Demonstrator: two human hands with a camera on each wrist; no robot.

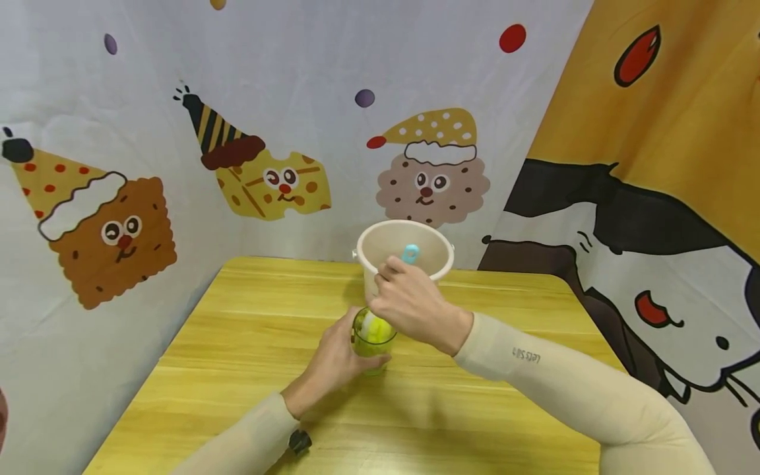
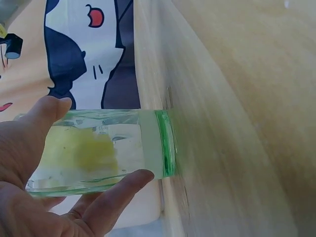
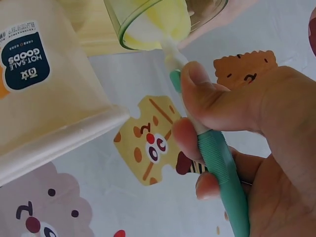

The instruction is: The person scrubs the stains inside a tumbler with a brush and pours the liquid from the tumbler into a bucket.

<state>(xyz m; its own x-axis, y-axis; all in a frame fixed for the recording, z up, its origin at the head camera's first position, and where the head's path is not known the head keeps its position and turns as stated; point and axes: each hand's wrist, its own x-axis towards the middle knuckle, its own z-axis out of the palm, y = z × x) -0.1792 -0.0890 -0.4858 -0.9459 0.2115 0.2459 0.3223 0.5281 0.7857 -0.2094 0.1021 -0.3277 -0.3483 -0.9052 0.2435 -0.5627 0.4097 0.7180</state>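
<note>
My left hand (image 1: 338, 353) holds a clear green-tinted drinking glass (image 2: 131, 148) round its side, thumb on one side and fingers on the other. The glass is upright, its base at or just over the tabletop; I cannot tell whether it touches. In my right hand (image 1: 413, 302) is a bottle brush, gripped by its teal ribbed handle (image 3: 222, 163) with the thumb along the shaft. The brush's yellow and white sponge head (image 1: 378, 328) sits inside the glass. Its teal handle end shows above my right hand, in front of the bucket's inside.
A cream bucket (image 1: 371, 284) with a label stands right behind the glass, near the table's back edge. The wooden table (image 1: 237, 369) lies against a cartoon-printed cloth (image 1: 309, 79). A small black object (image 1: 299, 441) is by my left forearm.
</note>
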